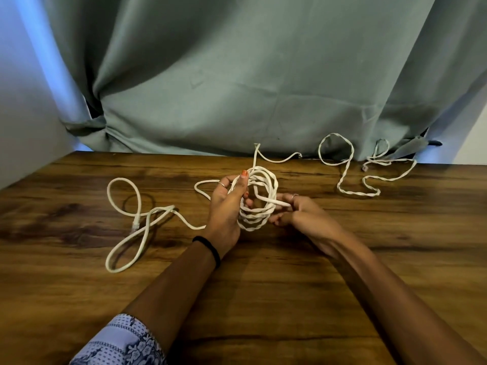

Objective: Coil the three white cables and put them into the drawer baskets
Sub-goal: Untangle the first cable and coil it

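Observation:
My left hand [228, 204] grips a white cable coil [263, 214] of several loops, held just above the wooden table [263, 299] at its middle. My right hand [297, 213] pinches a strand of that coil at its right side. The coil's free tail [274, 159] runs up toward the table's back edge. A second white cable [131, 227] lies loose in open loops at the left, one end passing behind my left hand. A third white cable [355, 192] lies uncoiled at the back right. No drawer baskets are in view.
A grey-green curtain [250, 75] hangs along the table's back edge. A pale wall [23, 114] borders the left side. Bare wood stretches across the front of the table around my forearms.

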